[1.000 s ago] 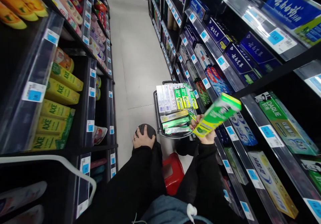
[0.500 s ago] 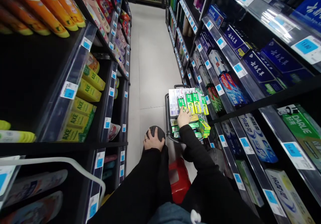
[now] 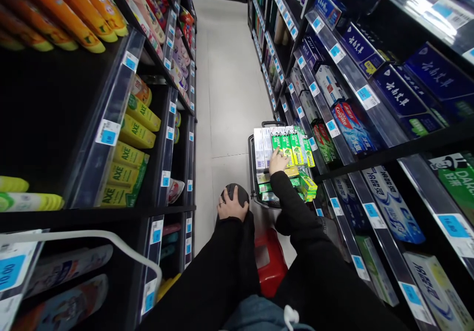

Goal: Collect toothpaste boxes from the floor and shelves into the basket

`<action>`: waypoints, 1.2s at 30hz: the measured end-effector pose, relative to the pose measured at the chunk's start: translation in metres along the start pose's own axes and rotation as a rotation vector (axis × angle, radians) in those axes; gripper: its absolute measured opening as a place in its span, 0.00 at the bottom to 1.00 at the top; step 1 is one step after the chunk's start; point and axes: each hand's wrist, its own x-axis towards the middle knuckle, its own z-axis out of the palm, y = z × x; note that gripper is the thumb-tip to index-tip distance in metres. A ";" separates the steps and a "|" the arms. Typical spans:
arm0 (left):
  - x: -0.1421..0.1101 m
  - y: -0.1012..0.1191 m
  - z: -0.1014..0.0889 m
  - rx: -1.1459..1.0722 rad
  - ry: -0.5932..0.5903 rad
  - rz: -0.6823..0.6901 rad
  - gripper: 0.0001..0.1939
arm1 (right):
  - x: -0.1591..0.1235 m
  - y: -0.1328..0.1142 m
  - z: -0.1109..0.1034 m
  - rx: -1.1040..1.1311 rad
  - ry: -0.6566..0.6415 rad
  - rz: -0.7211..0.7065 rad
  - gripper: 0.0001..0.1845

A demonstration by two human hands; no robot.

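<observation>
Right hand [image 3: 280, 162] at the row of Darlie cartons [image 3: 297, 153]

Nearest, the left hand [image 3: 232, 206] lies spread wide over a knee [image 3: 243, 195]. Beyond it, the right hand's fingers rest at the row's left end; whether they grip a carton, I cannot tell. The row extends rightward from them, inside the black basket [image 3: 252, 169]. Farther off, pale floor [image 3: 237, 84] runs between shelves [image 3: 385, 154].

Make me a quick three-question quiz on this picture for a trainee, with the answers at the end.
1. Where does the left hand rest? A) a Colgate box B) the knee C) the floor
2. True or false: the right hand is up at a price tag.
3. Fill in: the yellow boxes at left read ___.

Key: 1. B. 2. False; it is at the DARLIE boxes in the basket. 3. AXE.
</observation>
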 end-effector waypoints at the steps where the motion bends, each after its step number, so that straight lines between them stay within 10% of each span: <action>1: 0.000 0.000 0.000 0.001 0.000 0.000 0.36 | 0.001 0.000 0.000 0.012 -0.014 0.007 0.32; 8: 0.000 0.000 0.000 0.002 0.012 0.003 0.36 | -0.021 0.015 -0.025 0.143 0.078 -0.034 0.26; 13: 0.001 0.000 0.002 0.009 -0.002 0.008 0.36 | -0.054 0.093 -0.018 0.132 0.195 0.379 0.21; 16: 0.002 0.001 0.002 0.008 -0.011 0.009 0.37 | -0.056 0.140 0.005 0.060 -0.001 0.500 0.24; 20: 0.001 0.002 0.001 -0.002 0.006 0.015 0.36 | -0.044 0.162 0.025 0.067 -0.349 0.406 0.31; 25: 0.002 0.000 0.002 -0.006 0.015 0.007 0.36 | -0.037 0.164 0.015 0.088 -0.373 0.338 0.28; 31: 0.003 0.000 0.003 0.014 0.011 0.007 0.36 | -0.071 0.218 -0.040 0.181 -0.535 0.262 0.29; 36: 0.003 0.002 0.001 -0.005 -0.003 0.009 0.37 | -0.126 0.265 -0.098 0.847 -0.629 -0.220 0.28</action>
